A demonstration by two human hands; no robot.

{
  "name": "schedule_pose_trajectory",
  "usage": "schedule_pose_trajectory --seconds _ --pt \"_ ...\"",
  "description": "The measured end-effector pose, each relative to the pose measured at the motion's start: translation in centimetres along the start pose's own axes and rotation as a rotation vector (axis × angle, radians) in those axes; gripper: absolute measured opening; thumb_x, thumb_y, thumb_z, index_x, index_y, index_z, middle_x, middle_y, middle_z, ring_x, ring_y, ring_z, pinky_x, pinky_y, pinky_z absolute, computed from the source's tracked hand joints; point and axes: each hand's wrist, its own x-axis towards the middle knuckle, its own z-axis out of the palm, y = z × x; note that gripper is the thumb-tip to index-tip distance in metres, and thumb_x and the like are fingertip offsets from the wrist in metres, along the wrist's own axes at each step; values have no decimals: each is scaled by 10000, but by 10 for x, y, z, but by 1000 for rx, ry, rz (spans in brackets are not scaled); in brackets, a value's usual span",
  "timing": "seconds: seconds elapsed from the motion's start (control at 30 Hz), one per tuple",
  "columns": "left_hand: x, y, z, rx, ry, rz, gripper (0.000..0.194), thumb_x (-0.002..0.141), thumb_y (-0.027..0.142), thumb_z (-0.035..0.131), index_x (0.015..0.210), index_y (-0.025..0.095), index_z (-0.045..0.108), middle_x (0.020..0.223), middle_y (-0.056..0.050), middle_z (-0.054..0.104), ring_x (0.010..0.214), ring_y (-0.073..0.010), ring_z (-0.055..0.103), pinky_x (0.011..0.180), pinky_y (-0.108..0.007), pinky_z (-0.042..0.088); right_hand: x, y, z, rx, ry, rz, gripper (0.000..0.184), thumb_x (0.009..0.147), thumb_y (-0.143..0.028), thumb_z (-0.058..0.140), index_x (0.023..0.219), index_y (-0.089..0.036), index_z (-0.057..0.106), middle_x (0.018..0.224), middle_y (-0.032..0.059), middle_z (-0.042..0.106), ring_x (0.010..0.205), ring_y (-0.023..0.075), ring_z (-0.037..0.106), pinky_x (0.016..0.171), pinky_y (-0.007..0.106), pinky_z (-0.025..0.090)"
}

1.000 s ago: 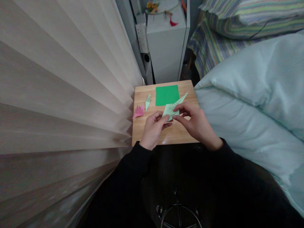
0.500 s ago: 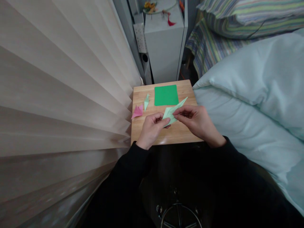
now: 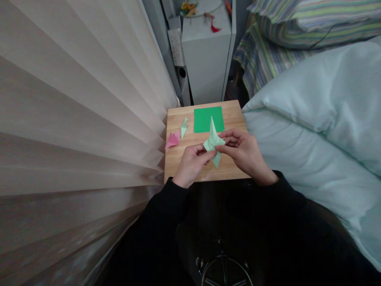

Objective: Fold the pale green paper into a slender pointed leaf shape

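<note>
Between my two hands is a pale green folded paper (image 3: 213, 140), a kite-like shape with one long point away from me and a shorter point toward me. My left hand (image 3: 192, 161) pinches its left side, thumb on top. On its right side, my right hand (image 3: 242, 151) grips it with thumb and fingers. Both hands are above a small wooden table (image 3: 196, 171). A green square sheet or stack of paper (image 3: 205, 119) lies just beyond them. Left of it rest a small pale green folded paper piece (image 3: 183, 128) and a pink folded paper piece (image 3: 172, 140).
A pleated curtain (image 3: 89, 119) hangs along the table's left side. Bedding with a pale blue quilt (image 3: 321, 99) borders the right. Behind the table stands a white cabinet (image 3: 206, 63) with a red tassel (image 3: 214, 27) on top. A chair base (image 3: 224, 270) shows below.
The pale green paper has turned from slanting to the right to pointing away from me, its side corners now spread out. My right hand has shifted to grip its right side.
</note>
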Motion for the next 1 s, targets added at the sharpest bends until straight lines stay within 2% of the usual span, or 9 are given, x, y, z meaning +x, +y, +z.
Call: schedule_pose_trajectory --seconds 0.27,0.4,0.53,0.67,0.8,1.0 --pt "0 2 -3 20 9 -41 183 704 285 788 686 137 680 565 30 540 520 -61 417 524 -231 273 0 5 0 -46 47 2 245 718 -326 838 849 -183 688 688 4 720 654 153 668 640 303 534" --pt "0 2 -4 0 4 -61 156 695 261 787 729 127 714 590 19 580 511 -56 444 516 -218 310 0 9 2 -71 68 18 259 783 -395 793 876 -178 686 664 -5 696 631 149 650 675 333 571" --pt "1 2 -3 -87 81 -55 187 690 278 811 766 131 725 622 10 625 521 -64 505 525 -211 394 2 10 2 -32 82 51 320 844 -492 731 925 -188 670 708 15 719 670 162 688 715 350 596" --pt "2 3 -2 -209 196 -43 223 671 302 834 759 144 703 676 -5 666 565 -84 577 569 -222 475 1 9 0 -82 -38 112 317 850 -502 736 835 -190 681 750 37 727 708 164 694 670 311 563" --pt "4 2 -3 -169 245 24 214 691 306 819 716 146 678 588 20 595 518 -71 505 495 -204 393 -3 8 2 -123 -202 154 348 866 -511 712 748 -184 700 720 39 719 695 157 681 670 302 540" --pt "6 -2 -4 -173 271 94 208 707 277 790 662 155 628 557 33 559 499 -65 476 489 -214 348 -5 7 6 -96 -223 111 288 821 -436 769 703 -187 686 682 25 710 664 152 654 695 319 541"
